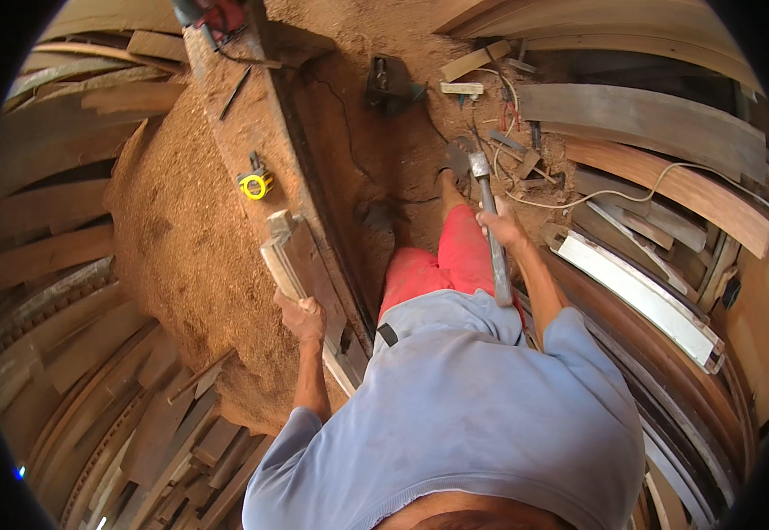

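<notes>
My left hand [303, 320] grips the edge of a long, pale wooden piece [318, 283], which lies along a sawdust-dusted beam or bench top [239, 115]. My right hand [501, 225] is closed round the long grey handle of a hammer [482, 172], its metal head pointing away from me above my leg. A yellow tape measure [256, 184] lies on the beam beyond the wooden piece, and a thin dark pencil-like stick [235, 93] lies farther along it.
A red and black power tool [217, 19] sits at the beam's far end. A large sawdust heap [168, 247] lies left. Stacked boards [640, 113] crowd both sides, with a white channel [632, 296] at right. Cords, a power strip [461, 88] and a dark object [389, 84] are on the ground.
</notes>
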`<state>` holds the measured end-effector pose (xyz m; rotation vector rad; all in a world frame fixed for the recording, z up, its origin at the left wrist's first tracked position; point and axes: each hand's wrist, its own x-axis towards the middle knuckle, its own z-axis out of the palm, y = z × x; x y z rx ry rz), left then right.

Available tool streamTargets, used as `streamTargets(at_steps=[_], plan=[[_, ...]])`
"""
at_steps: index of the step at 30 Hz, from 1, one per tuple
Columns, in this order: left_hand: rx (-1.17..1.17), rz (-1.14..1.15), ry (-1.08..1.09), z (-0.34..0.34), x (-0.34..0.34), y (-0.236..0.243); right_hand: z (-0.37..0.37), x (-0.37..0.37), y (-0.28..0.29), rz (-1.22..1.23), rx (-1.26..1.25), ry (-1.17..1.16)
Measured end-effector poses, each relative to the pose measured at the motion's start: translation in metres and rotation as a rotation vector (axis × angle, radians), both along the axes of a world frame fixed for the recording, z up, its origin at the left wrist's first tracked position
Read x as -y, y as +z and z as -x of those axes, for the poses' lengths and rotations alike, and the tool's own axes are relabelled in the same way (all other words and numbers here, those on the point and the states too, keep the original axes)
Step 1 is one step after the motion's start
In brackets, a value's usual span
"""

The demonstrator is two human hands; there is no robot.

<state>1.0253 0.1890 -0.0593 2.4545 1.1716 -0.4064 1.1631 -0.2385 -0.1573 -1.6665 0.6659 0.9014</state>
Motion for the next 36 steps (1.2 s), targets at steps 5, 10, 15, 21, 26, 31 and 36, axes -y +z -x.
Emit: streamTargets(at_steps=[5, 10, 15, 21, 26, 31, 36], plan=[[0.021, -0.018, -0.012, 0.001, 0.002, -0.002, 0.000, 0.035, 0.016, 0.141, 0.362, 0.103], [0.061, -0.018, -0.053, 0.002, -0.007, -0.009, -0.048, 0.071, -0.068, -0.132, -0.307, -0.375], [0.045, -0.076, -0.081, 0.000, -0.003, -0.006, -0.016, 0.094, -0.089, -0.063, -0.380, -0.262], [0.006, -0.095, -0.090, 0.006, -0.013, -0.011, 0.081, 0.124, -0.081, 0.218, -0.477, 0.087], [0.199, -0.012, -0.104, 0.017, -0.014, -0.018, 0.174, 0.123, -0.049, 0.238, -0.445, -0.043], [0.101, -0.332, -0.384, 0.036, -0.041, -0.059, 0.287, 0.085, -0.020, 0.641, 0.138, -0.169], [0.186, 0.005, -0.186, 0.004, -0.015, -0.015, 0.233, 0.081, 0.011, 0.237, -0.135, -0.478]])
